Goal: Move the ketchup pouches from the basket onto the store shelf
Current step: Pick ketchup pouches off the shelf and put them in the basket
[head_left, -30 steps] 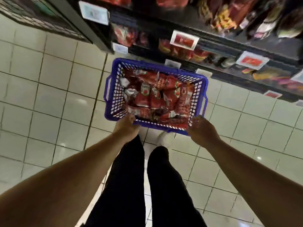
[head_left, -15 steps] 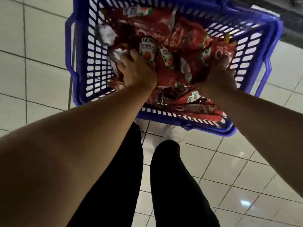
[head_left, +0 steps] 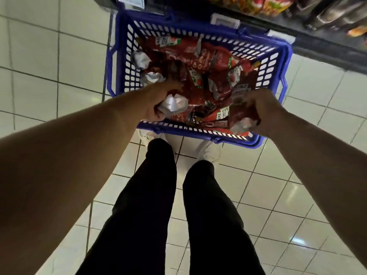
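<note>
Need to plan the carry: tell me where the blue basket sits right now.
The blue basket sits on the tiled floor at top centre, just ahead of the person's shoes and right below the store shelf.

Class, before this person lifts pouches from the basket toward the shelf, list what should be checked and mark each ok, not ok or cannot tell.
1. Left hand grips a pouch: ok.
2. Right hand grips a pouch: ok.
3. Held pouches free of the pile: cannot tell.
4. Basket resting steady on the floor: cannot tell, its base is hidden.
5. Free room on the shelf: cannot tell, mostly out of view.
</note>
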